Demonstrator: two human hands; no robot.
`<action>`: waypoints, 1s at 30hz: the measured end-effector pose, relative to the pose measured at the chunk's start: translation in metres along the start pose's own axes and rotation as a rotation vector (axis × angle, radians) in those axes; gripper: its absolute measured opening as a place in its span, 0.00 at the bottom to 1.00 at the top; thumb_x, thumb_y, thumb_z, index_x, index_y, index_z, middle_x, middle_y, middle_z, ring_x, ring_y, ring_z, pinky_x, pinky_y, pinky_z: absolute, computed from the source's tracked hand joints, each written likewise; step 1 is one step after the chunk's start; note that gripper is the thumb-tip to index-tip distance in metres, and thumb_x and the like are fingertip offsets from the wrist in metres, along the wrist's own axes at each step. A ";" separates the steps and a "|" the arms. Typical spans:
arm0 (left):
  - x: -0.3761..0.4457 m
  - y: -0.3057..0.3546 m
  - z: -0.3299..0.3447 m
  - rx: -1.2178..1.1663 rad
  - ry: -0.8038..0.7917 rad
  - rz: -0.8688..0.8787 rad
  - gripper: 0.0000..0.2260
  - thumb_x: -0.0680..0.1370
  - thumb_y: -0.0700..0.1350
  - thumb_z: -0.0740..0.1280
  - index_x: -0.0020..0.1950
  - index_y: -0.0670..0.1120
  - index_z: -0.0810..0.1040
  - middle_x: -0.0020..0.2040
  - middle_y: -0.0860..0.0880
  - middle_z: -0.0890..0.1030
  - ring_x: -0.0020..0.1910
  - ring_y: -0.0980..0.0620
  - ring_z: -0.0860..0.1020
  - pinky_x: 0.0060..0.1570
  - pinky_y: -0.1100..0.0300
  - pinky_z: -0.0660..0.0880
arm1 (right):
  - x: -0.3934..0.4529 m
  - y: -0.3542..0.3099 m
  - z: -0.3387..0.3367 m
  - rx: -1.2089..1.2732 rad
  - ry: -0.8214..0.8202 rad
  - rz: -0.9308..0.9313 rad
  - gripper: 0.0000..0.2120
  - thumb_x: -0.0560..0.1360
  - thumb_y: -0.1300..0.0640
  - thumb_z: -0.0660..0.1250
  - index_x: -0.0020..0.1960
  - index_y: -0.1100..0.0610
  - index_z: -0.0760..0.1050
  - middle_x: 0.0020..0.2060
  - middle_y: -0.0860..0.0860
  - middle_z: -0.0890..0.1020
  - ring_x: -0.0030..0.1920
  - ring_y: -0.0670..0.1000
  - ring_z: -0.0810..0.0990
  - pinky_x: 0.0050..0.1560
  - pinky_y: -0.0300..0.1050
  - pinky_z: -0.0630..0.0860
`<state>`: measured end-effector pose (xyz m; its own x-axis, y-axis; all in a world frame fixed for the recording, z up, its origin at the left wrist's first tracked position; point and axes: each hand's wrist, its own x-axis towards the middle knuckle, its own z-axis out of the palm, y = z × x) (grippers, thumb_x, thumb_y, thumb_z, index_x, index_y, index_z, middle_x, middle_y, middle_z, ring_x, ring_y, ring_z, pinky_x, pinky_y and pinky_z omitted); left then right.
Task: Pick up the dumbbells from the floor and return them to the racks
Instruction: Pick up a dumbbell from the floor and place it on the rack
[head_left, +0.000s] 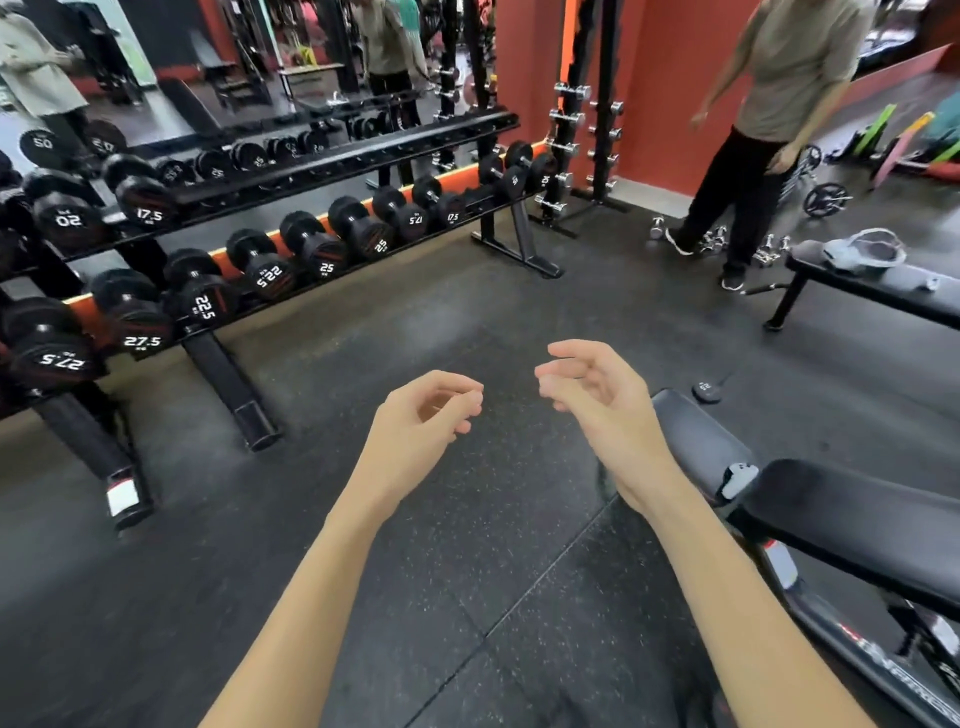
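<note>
My left hand (423, 415) hangs in front of me with its fingers (462, 397) loosely curled inward, thumb near the fingertips, closing on nothing. My right hand (597, 400) is just beside it, palm turned toward the left one, fingers half bent and a little spread, also holding nothing. The two hands sit close together but do not touch, and both hover above the dark rubber floor (467, 571).

Off to the left of my fingers stands the long dumbbell rack (332, 166), two tiers, with black dumbbells (311, 244) lying in a row on the lower tier and more on the upper. Far beyond my right fingertips, small chrome dumbbells (769, 252) lie on the floor by the feet of another person (753, 130), near a vertical rack (571, 140) of similar chrome ones. A padded bench (841, 525) lies just right of my right wrist.
</note>
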<state>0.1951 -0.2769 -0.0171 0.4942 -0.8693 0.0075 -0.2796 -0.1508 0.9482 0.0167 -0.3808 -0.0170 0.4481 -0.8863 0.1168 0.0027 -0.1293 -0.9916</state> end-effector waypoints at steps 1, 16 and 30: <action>0.022 -0.003 -0.002 -0.001 -0.012 0.000 0.05 0.81 0.47 0.70 0.52 0.55 0.85 0.46 0.54 0.87 0.47 0.51 0.85 0.57 0.49 0.82 | 0.020 0.005 0.005 0.003 0.014 0.002 0.12 0.78 0.62 0.73 0.57 0.47 0.80 0.48 0.44 0.88 0.49 0.42 0.84 0.56 0.43 0.79; 0.398 -0.016 0.030 -0.030 -0.416 0.084 0.07 0.80 0.45 0.70 0.52 0.57 0.85 0.48 0.53 0.86 0.49 0.52 0.84 0.58 0.51 0.81 | 0.301 0.060 0.026 0.005 0.393 0.088 0.12 0.78 0.60 0.73 0.57 0.46 0.80 0.50 0.50 0.87 0.50 0.42 0.84 0.58 0.45 0.79; 0.725 0.053 0.199 -0.069 -0.601 0.149 0.06 0.82 0.46 0.67 0.52 0.54 0.84 0.47 0.53 0.87 0.44 0.55 0.84 0.53 0.55 0.80 | 0.580 0.100 -0.117 -0.013 0.759 0.080 0.16 0.79 0.59 0.70 0.64 0.46 0.77 0.50 0.46 0.87 0.50 0.48 0.82 0.64 0.54 0.78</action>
<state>0.3744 -1.0090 -0.0245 -0.1014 -0.9946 -0.0196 -0.2467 0.0060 0.9691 0.1725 -0.9597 -0.0415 -0.2906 -0.9552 0.0553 -0.0163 -0.0529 -0.9985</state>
